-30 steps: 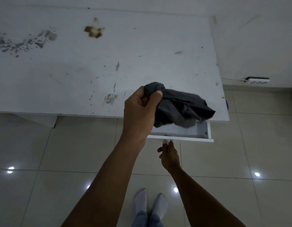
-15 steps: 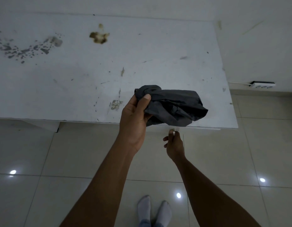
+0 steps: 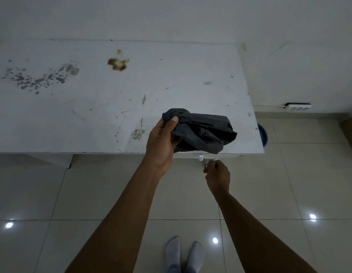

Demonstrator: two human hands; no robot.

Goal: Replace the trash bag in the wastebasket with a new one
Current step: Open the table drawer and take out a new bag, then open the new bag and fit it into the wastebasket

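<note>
Two white-socked feet (image 3: pixel 184 253) stand on glossy beige floor tiles (image 3: pixel 92 194). Above them, the right hand (image 3: pixel 218 177) hangs loosely curled just below a small white drawer knob (image 3: pixel 200 157), touching nothing clearly. The left hand (image 3: pixel 162 143) clamps one crumpled dark-grey trash bag (image 3: pixel 202 133) over the counter (image 3: pixel 92 107), white and stained, near its 5 o'clock corner.
</note>
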